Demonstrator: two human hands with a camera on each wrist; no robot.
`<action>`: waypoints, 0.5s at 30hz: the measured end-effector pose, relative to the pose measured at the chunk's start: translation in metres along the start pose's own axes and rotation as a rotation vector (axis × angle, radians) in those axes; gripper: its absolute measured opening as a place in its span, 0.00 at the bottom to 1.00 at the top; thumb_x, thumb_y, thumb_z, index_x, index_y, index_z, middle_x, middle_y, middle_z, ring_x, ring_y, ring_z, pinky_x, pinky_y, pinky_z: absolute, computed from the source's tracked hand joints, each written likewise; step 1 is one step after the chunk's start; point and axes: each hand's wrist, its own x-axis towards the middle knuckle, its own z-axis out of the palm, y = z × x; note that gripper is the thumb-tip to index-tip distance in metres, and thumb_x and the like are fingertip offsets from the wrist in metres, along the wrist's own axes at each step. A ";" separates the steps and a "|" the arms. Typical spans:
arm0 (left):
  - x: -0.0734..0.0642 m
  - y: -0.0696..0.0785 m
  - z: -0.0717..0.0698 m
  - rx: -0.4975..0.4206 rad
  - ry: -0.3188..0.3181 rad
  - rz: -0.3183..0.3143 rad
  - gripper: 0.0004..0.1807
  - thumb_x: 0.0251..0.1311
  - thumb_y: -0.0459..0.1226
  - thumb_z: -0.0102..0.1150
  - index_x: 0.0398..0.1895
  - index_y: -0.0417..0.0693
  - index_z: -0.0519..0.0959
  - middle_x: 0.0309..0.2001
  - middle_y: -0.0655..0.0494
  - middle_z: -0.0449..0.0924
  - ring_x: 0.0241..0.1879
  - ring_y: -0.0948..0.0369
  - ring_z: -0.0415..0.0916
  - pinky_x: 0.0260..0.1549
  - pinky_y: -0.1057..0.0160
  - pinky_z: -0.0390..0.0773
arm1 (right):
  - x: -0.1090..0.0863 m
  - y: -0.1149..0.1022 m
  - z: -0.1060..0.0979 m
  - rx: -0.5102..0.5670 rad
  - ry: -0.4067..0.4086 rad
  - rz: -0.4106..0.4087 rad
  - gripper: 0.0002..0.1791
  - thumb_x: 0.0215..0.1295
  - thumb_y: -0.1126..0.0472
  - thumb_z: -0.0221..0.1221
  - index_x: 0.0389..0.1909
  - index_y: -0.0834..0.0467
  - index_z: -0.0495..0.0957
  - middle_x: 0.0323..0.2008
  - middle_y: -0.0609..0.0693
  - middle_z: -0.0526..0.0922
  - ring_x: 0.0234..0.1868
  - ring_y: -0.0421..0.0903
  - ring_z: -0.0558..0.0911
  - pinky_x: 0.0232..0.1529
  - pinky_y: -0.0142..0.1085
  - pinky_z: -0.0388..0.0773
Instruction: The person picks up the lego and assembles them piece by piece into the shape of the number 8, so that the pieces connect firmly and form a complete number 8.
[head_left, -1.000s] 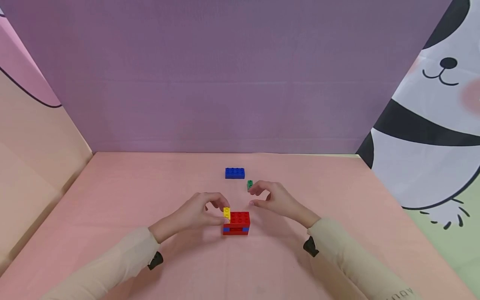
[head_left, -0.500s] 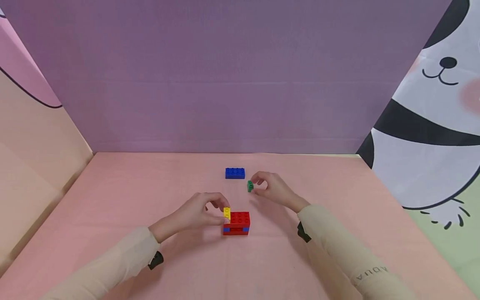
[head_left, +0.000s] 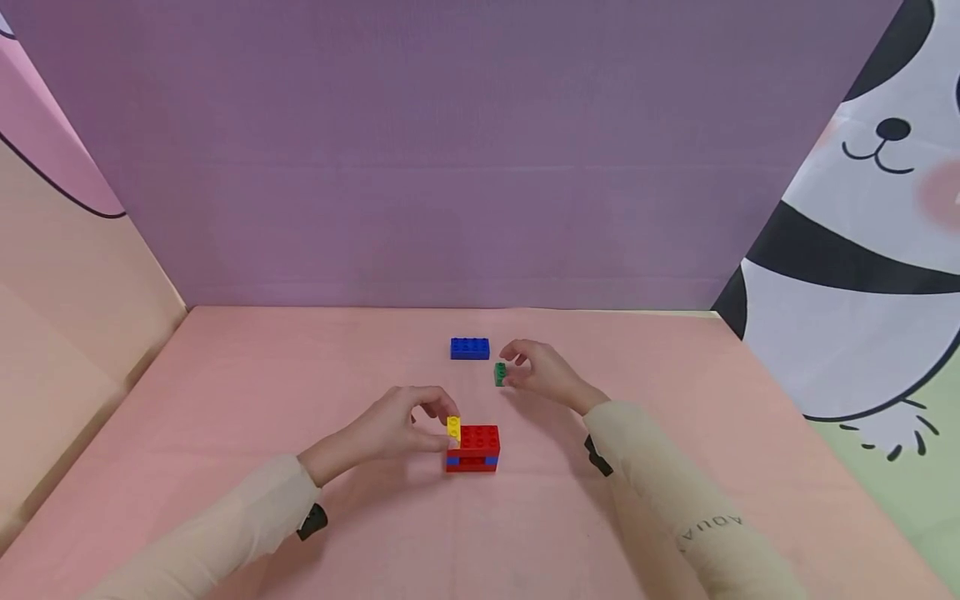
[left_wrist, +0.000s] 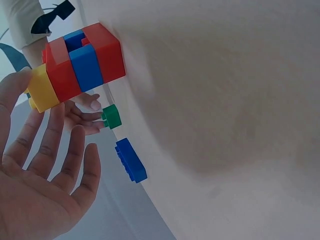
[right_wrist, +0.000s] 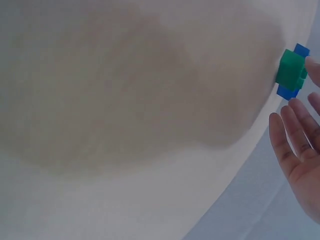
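My left hand (head_left: 408, 423) pinches a small yellow brick (head_left: 453, 430) between thumb and forefinger. The brick sits on the left end of a stack whose top and bottom layers are red bricks (head_left: 480, 437); blue bricks (left_wrist: 86, 68) show in the middle layer. Farther back, a small green brick (head_left: 500, 374) stands studs up on the table. My right hand (head_left: 549, 373) is just right of it, thumb tip right at its side and the other fingers extended, spread from the thumb. In the right wrist view the green brick (right_wrist: 291, 70) overlaps a blue one behind it.
A longer blue brick (head_left: 469, 348) lies behind the green one on the pink-covered table (head_left: 300, 358). A purple cloth backdrop (head_left: 450, 167) rises at the table's far edge, with a panda-print panel (head_left: 847, 350) on the right.
My right hand has moved forward to the green brick, which looked tipped half a second ago and now has its studs up. The left hand stays on the yellow brick.
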 end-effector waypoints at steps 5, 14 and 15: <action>0.000 0.000 0.000 -0.005 0.001 0.007 0.13 0.47 0.44 0.67 0.37 0.64 0.76 0.37 0.68 0.78 0.44 0.57 0.73 0.39 0.60 0.73 | 0.003 0.002 0.002 0.002 -0.040 0.035 0.19 0.55 0.63 0.63 0.49 0.59 0.73 0.46 0.53 0.78 0.46 0.49 0.75 0.48 0.39 0.77; -0.001 0.001 -0.001 -0.010 -0.002 0.002 0.13 0.47 0.43 0.67 0.37 0.63 0.76 0.37 0.67 0.77 0.44 0.55 0.73 0.39 0.59 0.73 | 0.009 0.003 0.006 0.035 -0.085 0.102 0.19 0.54 0.64 0.63 0.49 0.56 0.73 0.41 0.51 0.78 0.43 0.47 0.76 0.46 0.37 0.77; -0.001 0.001 -0.001 -0.011 -0.001 0.002 0.13 0.47 0.43 0.67 0.37 0.63 0.76 0.37 0.67 0.77 0.45 0.55 0.73 0.40 0.59 0.74 | 0.009 0.003 0.006 0.035 -0.085 0.104 0.19 0.54 0.64 0.63 0.48 0.56 0.73 0.41 0.51 0.79 0.42 0.46 0.76 0.46 0.37 0.77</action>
